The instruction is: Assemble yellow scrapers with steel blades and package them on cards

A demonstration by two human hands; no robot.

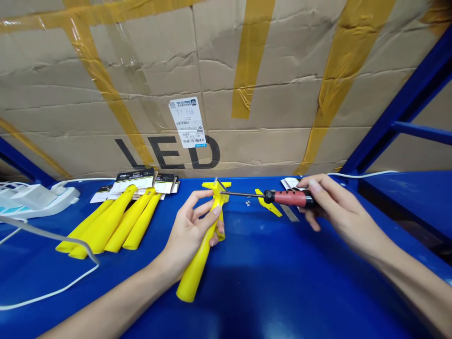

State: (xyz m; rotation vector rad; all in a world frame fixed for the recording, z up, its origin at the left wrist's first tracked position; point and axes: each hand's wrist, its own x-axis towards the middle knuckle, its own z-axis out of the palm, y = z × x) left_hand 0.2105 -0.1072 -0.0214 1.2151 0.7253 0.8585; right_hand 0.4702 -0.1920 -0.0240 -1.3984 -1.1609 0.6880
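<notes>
My left hand (192, 223) is closed around a yellow plastic scraper handle (193, 280), its wide end pointing down toward me. At the top of the handle is a yellow head with a thin blade edge. In my right hand (334, 202) is a red and black screwdriver (289, 198), gripped at the butt of its handle. The screwdriver's shaft lies level, with its tip at the scraper's head. Small screws or nuts (247, 202) lie on the blue table just below the shaft. Behind the screwdriver are a loose yellow part (270, 205) and a flat grey metal blade (290, 213).
Several yellow handles (102, 226) lie at the left, by a stack of black and white packaging cards (136, 181). A white power strip (42, 202) and white cable (70, 285) occupy the far left. A large taped cardboard box (219, 80) stands behind the blue table (261, 292).
</notes>
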